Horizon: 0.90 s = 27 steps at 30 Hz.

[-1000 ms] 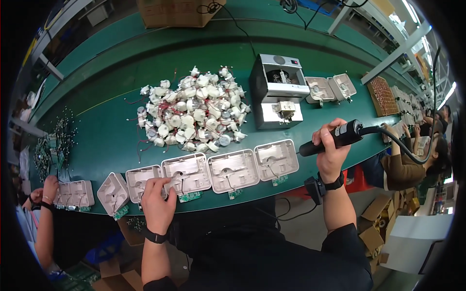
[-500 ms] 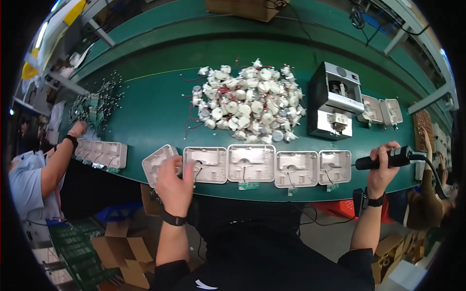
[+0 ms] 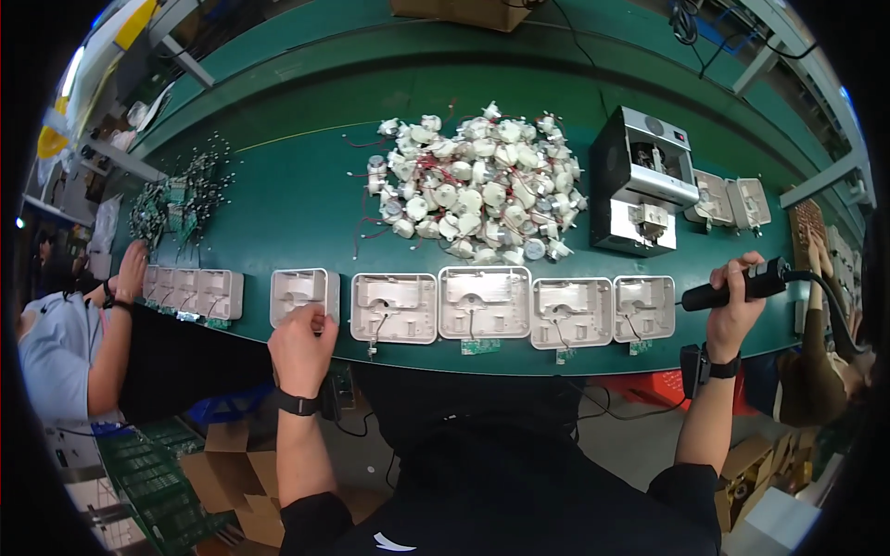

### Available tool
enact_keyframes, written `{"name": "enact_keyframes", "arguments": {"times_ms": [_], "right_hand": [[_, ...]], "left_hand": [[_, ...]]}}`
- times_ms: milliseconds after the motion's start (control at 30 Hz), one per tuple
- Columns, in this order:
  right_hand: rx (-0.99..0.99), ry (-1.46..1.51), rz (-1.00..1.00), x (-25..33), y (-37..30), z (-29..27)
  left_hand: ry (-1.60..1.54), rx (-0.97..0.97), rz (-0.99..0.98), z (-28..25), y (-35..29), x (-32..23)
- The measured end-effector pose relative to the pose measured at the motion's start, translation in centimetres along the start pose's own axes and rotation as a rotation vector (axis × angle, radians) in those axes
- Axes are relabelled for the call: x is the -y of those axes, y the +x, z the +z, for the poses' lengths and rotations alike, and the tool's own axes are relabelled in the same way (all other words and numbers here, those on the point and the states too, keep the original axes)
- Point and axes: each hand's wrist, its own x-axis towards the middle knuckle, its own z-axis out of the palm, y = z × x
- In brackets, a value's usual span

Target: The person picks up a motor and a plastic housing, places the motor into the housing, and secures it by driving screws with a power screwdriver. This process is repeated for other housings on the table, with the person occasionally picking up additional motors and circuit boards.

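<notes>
My right hand point(image 3: 733, 315) is closed round a black electric screwdriver point(image 3: 742, 284), held at the right with its thin bit pointing left. My left hand point(image 3: 304, 350) is at the near edge of a white plastic housing point(image 3: 306, 285), its fingers curled together; what they pinch, if anything, is hidden. Right of it stand more open white housings in a row: one point(image 3: 394, 308), a larger one point(image 3: 484, 303), another point(image 3: 572, 312) and one at the end point(image 3: 644, 309). Wires run from these to small green circuit boards, such as one point(image 3: 480, 347) at the table's front edge.
Behind the row lies a heap of white round parts with red wires point(image 3: 477, 185). A metal-and-black machine point(image 3: 642, 185) stands right of it, beside two white housings point(image 3: 732, 200). At left, a co-worker's hand point(image 3: 133, 269) is near a pile of wired boards point(image 3: 185, 199).
My left hand has moved left and down, its fingers now curled. The leftmost housing has gone from tilted to straight. My right hand still holds the screwdriver, slightly higher.
</notes>
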Motion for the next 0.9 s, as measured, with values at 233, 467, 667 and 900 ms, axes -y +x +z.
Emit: {"name": "enact_keyframes", "arguments": {"times_ms": [233, 467, 667, 900], "right_hand": [[-0.063, -0.029, -0.022, -0.3, 0.8, -1.1], [-0.051, 0.027, 0.000, -1.8, 1.0, 0.8], [-0.065, 0.068, -0.007, -1.8, 1.0, 0.3], [-0.044, 0.085, 0.031, -2.1, 1.1, 0.4]], "left_hand": [[-0.047, -0.114, 0.203, 3.3, 0.2, -0.8], [-0.238, -0.012, 0.115, 5.0, -2.2, -4.9], [-0.253, 0.065, 0.218, 5.5, -2.6, -7.7], [-0.256, 0.106, 0.323, 5.1, -2.5, -8.5]]}}
